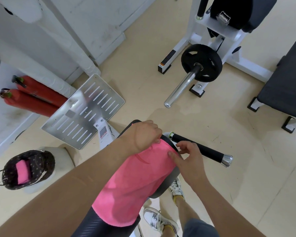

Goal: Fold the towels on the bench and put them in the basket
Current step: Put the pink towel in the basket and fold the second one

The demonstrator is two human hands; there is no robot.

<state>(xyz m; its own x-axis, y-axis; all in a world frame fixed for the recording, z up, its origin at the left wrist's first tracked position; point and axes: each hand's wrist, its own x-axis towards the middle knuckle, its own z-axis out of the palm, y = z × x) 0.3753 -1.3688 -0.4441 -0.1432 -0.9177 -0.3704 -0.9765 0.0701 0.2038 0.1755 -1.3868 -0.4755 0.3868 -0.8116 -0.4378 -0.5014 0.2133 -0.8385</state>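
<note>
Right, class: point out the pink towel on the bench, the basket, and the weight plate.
pink towel (133,182), head view, middle of the spread cloth.
basket (41,161), head view, its dotted right-hand wall.
weight plate (203,50), head view, upper black face above the hub.

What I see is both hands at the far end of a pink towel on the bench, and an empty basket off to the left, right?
Not quite: the basket is not empty; the head view shows a folded towel in it. Otherwise yes: left hand and right hand hold the far end of the pink towel on the bench.
</note>
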